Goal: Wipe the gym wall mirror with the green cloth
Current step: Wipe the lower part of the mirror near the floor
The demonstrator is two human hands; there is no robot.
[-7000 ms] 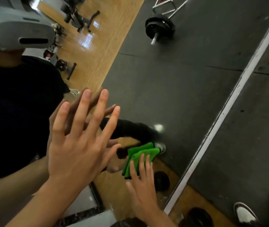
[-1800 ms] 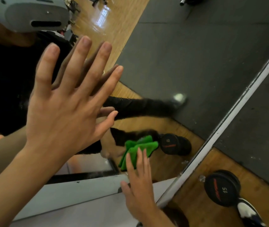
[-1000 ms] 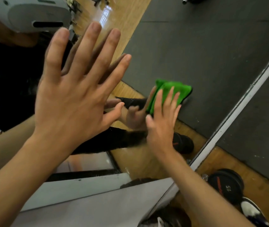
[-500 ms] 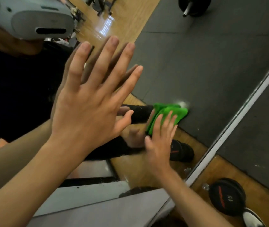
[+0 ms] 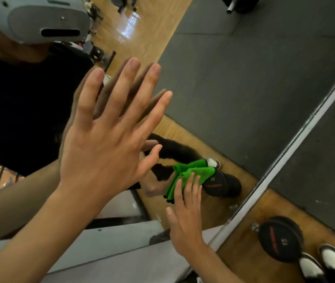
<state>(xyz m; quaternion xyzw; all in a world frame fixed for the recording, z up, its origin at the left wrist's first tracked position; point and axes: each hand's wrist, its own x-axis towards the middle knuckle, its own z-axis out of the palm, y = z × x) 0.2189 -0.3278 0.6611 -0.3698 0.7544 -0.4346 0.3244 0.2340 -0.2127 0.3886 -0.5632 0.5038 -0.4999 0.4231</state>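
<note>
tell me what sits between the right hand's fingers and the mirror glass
The folded green cloth. The right hand presses it against the mirror with straight fingers. The head view shows this.

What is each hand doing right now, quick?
Left hand: open, fingers spread, flat against the mirror, holding nothing.
Right hand: open, straight fingers pressing the green cloth onto the mirror.

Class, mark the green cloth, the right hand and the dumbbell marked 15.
green cloth [image 5: 201,171]: head view, fold above the fingertips.
right hand [image 5: 187,227]: head view, back of the hand.
15 dumbbell [image 5: 278,238]: head view, black end face.
</note>
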